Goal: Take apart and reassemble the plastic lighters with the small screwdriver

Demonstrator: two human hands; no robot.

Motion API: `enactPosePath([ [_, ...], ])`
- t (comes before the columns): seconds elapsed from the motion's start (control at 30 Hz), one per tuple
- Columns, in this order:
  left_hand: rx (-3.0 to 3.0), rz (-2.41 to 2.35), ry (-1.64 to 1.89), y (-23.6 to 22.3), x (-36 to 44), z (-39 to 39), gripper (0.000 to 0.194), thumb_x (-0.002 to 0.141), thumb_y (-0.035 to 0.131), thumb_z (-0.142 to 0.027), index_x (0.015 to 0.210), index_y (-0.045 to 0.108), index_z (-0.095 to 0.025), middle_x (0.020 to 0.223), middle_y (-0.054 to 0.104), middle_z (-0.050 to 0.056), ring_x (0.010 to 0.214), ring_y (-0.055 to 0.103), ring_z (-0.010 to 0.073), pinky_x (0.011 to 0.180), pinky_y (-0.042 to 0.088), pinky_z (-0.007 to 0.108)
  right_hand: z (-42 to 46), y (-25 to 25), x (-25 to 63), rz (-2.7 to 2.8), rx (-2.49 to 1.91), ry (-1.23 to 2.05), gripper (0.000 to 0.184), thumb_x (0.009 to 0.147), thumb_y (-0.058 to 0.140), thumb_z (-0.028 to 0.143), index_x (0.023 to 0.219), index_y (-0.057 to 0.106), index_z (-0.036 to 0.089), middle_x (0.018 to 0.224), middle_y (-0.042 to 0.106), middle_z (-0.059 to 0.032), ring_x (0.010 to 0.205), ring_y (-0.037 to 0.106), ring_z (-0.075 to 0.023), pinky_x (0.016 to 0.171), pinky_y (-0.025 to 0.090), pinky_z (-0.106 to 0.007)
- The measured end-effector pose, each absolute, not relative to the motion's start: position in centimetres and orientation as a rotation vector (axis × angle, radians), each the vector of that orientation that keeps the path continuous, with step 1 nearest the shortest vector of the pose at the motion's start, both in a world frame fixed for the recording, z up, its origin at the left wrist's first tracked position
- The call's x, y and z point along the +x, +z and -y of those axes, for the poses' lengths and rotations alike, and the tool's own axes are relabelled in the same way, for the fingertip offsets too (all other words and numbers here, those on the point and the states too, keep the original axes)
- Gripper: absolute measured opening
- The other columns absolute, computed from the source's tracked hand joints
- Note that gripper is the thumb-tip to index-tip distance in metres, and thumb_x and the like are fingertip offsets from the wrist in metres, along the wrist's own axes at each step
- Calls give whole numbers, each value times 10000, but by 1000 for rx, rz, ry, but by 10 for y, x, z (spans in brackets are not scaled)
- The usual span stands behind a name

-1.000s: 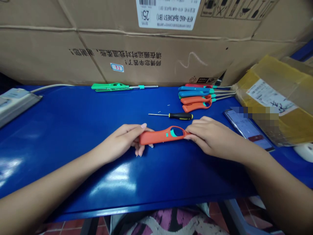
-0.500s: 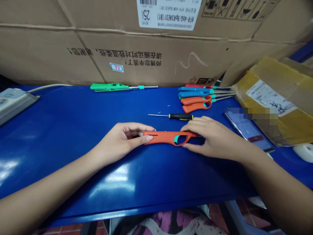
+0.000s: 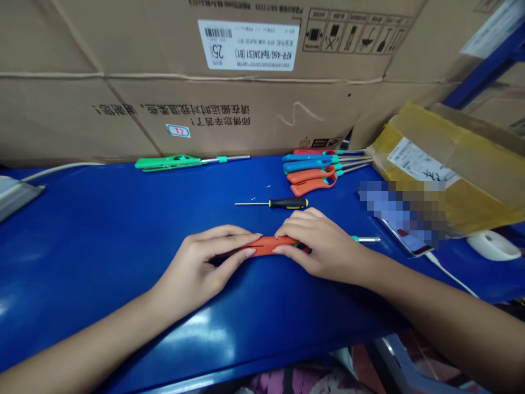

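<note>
An orange long-nosed lighter (image 3: 268, 245) lies on the blue table (image 3: 102, 230) between my hands. My left hand (image 3: 205, 265) grips its left end with thumb and fingers closed round it. My right hand (image 3: 318, 243) covers and pinches its right part, hiding the trigger. The lighter's metal tube with a teal collar (image 3: 365, 239) sticks out to the right of my right hand. A black-handled screwdriver (image 3: 273, 203) lies just beyond my hands.
A green lighter (image 3: 184, 161) lies at the back by the big cardboard boxes (image 3: 164, 98). Several blue and orange lighters (image 3: 315, 172) are stacked at the back right. A phone (image 3: 404, 232), a taped parcel (image 3: 451, 164) and a white object (image 3: 494, 246) sit right.
Both hands have turned the orange lighter over and closed in on it; my right hand now covers the trigger loop. The view has shifted, so the things appear lower and further left.
</note>
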State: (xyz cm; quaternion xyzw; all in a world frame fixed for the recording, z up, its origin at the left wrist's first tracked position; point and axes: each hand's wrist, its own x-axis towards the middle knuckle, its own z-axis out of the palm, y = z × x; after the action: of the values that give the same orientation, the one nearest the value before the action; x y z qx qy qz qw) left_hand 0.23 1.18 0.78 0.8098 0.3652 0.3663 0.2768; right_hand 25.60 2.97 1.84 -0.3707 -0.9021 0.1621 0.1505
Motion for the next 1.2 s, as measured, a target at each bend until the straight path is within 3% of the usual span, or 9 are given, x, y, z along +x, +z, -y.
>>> enactPosePath([
  [0.1,2225,-983,966,6,-2,-17,241,951,659,-208,1170,759,-217,1065,773,61,924,736,149,842,597,242,-37,20,264,2533,-1055,297,223,1029,518,327,1149,664,208,1132,696,-67,1089,587,-233,941,408,-408],
  [0.23,2349,-999,868,9,-6,-21,253,963,616,-230,1171,760,-216,1044,756,87,923,700,192,822,589,333,-50,16,272,2438,-1159,70,312,1013,521,275,1295,619,184,1287,656,-132,1199,563,-292,1004,446,-489],
  [0.43,2421,-1021,787,13,-6,-18,266,971,561,-233,1147,759,-206,1025,731,93,918,658,210,837,559,387,-64,6,275,2421,-1232,49,342,972,563,275,1287,616,153,1240,676,-170,1180,588,-341,977,511,-552],
  [0.6,2443,-1021,775,12,-3,-12,277,976,537,-223,1169,732,-186,1024,712,98,913,651,210,832,549,390,-63,4,273,2297,-1228,235,160,937,598,249,1078,646,192,1106,689,-120,1063,651,-293,927,547,-478],
  [0.77,2460,-1033,749,10,-5,-11,299,969,605,-316,1228,706,-203,1084,690,100,964,643,216,906,526,418,-56,14,270,2103,-1242,291,183,983,531,281,1116,612,185,1054,743,-93,879,708,-218,753,572,-348],
  [0.93,2454,-1024,711,6,-9,-11,332,951,642,-326,1261,698,-221,1052,675,92,951,633,218,897,527,413,-52,25,275,1770,-1233,407,202,937,618,374,1046,694,222,973,760,-51,829,692,-209,729,551,-334],
  [1.2,2314,-1090,708,1,-8,-11,343,899,720,-311,1230,712,-220,979,658,59,926,629,214,881,520,403,-46,23,267,1885,-1195,335,189,909,646,331,1035,722,212,1022,784,-71,845,726,-225,675,562,-331],
])
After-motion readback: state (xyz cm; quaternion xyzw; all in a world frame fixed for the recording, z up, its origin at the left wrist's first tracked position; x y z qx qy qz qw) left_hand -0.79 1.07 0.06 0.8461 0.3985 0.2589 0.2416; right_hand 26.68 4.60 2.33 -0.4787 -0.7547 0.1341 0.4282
